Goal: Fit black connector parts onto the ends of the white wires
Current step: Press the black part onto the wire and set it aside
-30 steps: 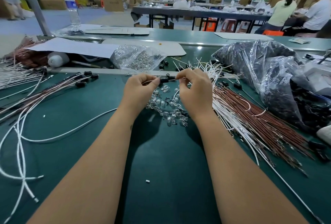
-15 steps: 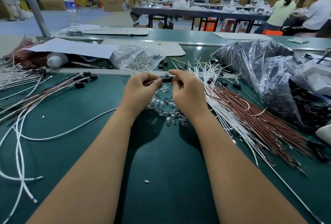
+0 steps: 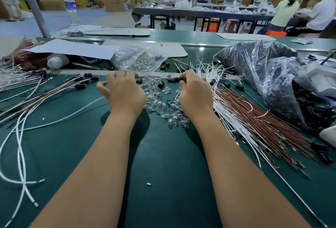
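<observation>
The right hand (image 3: pixel 195 91) pinches a small black connector (image 3: pixel 176 79) at its fingertips, and a thin, bendy white wire (image 3: pixel 156 78) runs from it to the left hand (image 3: pixel 125 89), which pinches it, so hold close to the tip.

Two hands (image 3: pixel 125 91), one water bottle (image 3: pixel 72 7), two plastic bags (image 3: pixel 263 74).

A bare stretch of green table (image 3: pixel 163 164) is being left open between the forearms. Passage ahead is being blocked by scattered clear bulbs (image 3: pixel 163 107). The right side is being crowded by white and brown wires (image 3: pixel 254 118) and a bulky plastic bag (image 3: pixel 263 74); the left by finished wires (image 3: pixel 36 100).
</observation>
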A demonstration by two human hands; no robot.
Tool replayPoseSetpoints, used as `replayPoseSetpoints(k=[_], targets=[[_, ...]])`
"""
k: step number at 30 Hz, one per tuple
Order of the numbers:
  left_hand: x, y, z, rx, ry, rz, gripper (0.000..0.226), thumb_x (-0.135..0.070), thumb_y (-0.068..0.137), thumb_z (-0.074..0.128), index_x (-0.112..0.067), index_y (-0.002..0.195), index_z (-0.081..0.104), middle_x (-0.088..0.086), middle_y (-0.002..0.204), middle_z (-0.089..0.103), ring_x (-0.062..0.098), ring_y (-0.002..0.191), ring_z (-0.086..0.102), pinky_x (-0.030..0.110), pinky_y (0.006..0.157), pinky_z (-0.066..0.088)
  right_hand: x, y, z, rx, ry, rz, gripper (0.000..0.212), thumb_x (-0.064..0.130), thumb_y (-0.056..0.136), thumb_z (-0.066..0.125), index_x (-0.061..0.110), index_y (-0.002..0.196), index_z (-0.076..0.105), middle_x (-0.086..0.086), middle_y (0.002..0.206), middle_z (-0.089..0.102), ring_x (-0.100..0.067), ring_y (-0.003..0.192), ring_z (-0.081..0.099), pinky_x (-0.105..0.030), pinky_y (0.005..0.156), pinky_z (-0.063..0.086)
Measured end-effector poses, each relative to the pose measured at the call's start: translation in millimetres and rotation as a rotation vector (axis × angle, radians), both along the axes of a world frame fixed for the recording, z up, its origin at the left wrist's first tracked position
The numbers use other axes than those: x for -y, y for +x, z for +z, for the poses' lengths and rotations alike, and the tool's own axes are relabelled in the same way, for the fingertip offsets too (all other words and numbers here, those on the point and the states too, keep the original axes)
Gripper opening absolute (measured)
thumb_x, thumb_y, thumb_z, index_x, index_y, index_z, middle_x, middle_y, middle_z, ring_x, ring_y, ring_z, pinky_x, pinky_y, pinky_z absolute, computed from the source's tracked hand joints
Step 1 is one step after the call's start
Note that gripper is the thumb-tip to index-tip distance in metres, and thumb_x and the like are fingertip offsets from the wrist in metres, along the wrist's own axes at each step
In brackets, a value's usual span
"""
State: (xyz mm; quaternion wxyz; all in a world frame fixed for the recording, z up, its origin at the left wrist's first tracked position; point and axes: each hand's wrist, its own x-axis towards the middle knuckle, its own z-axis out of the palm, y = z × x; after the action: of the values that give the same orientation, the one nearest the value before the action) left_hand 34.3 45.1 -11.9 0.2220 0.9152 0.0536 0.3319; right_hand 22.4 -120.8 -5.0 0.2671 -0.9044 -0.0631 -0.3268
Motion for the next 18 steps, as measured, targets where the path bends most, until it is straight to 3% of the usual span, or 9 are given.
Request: replayPoseSetpoints(k=[3,7,13,18], targets=[[13.1,-4.9,4.1,0.138,0.064,-0.230,0.037,-0.016,0.083,0.060,-0.025,0.118,0.062,-0.007,0.125,0.056,0.019,0.124,0.035,0.038,0.099,0.014,-4.8,-2.2,2.1,-0.036,0.071,0.135,0.016,0.009,0.096,0.050,0.008,0.108,0.060,-0.007,0.100,0.067,-0.024,0.086,0.059,-0.039,0.078,0.047],[20.4,-6.5,5.6,0.175,0.109,-0.430,0.019,-0.016,0.092,0.056,-0.015,0.106,0.069,0.002,0.104,0.069,0.029,0.106,0.049,0.037,0.087,0.028,-10.1,-5.2,2.0,-0.056,0.082,0.220,0.014,0.011,0.096,0.050,0.010,0.106,0.059,-0.006,0.097,0.064,-0.024,0.083,0.057,-0.042,0.075,0.048],[9.4,-3.0,3.0,0.105,0.094,-0.215,0.015,-0.016,0.092,0.054,-0.016,0.096,0.069,0.002,0.097,0.068,0.027,0.098,0.052,0.032,0.077,0.021,-6.1,-3.2,2.5,-0.056,0.092,0.189,0.015,0.006,0.096,0.049,0.007,0.106,0.060,-0.007,0.096,0.066,-0.020,0.083,0.057,-0.033,0.072,0.046],[18.8,-6.1,5.9,0.111,-0.044,-0.539,0.012,-0.008,0.089,0.061,-0.006,0.097,0.069,0.009,0.091,0.070,0.026,0.085,0.060,0.033,0.076,0.046,-7.4,-3.5,2.2,-0.065,0.131,0.275,0.013,0.005,0.094,0.052,0.009,0.103,0.061,-0.004,0.092,0.065,-0.019,0.081,0.057,-0.034,0.072,0.046]])
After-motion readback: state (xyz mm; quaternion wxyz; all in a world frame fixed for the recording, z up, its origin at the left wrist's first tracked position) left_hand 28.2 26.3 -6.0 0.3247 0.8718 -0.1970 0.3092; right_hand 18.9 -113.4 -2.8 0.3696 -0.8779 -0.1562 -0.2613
